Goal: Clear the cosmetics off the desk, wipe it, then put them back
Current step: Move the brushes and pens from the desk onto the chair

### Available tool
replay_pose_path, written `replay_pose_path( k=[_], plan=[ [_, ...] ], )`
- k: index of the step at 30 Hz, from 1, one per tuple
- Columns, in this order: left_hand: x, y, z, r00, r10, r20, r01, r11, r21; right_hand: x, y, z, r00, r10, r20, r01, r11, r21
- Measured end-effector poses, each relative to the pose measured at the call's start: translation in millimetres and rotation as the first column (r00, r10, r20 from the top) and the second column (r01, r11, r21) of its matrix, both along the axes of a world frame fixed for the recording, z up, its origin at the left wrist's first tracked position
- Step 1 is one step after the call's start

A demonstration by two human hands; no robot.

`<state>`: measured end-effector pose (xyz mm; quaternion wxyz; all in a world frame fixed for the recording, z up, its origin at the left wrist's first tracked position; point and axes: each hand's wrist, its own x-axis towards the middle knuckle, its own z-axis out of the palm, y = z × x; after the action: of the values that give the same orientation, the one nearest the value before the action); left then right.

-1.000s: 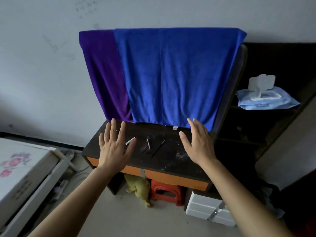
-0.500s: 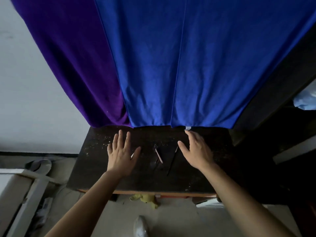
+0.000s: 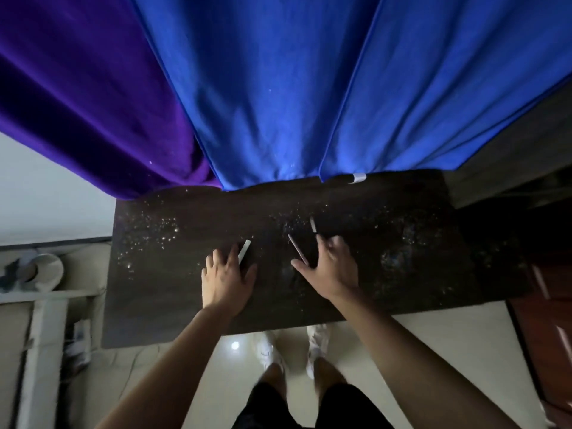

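Because the desk (image 3: 173,305) must be bare before it can be wiped, both hands are down on its middle, where three thin cosmetics lie. The left hand (image 3: 227,278) lies flat, fingers straight and a little apart, and the white stick (image 3: 245,250) shows from under its fingertips, pointing toward the back edge; I judge the hand covers it in order to pick it up. The right hand (image 3: 332,270) has the thumb spread wide, with the pink pencil (image 3: 296,248) running between thumb and forefinger. Its other fingers are blurred beside the dark pencil (image 3: 313,225), so I cannot tell if they grip anything. Pale specks (image 3: 148,233) lie thick near the back left corner, which is why wiping is needed. A blue cloth (image 3: 309,88) and a purple cloth (image 3: 77,103) hang down to the back edge.
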<state>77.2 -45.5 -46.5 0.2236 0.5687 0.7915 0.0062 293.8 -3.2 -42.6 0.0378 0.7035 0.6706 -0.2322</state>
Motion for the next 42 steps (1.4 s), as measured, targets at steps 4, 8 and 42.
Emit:
replay_pose_path(
  k=[4, 8, 42],
  plan=[
    [6, 2, -9, 1.0, 0.011, 0.009, -0.012, 0.999, 0.053, -15, 5, -8, 0.986, 0.135, -0.102, -0.128, 0.989, 0.069],
    [7, 6, -14, 0.998, 0.051, 0.037, -0.056, 0.984, 0.17, -10, 12, -9, 0.972, 0.125, -0.2, -0.109, 0.99, 0.092],
    [53, 90, 142, 0.94, -0.078, 0.333, -0.138, 0.803, 0.58, 96, 92, 132, 0.83, -0.163, -0.533, 0.371, 0.875, 0.311]
  ],
)
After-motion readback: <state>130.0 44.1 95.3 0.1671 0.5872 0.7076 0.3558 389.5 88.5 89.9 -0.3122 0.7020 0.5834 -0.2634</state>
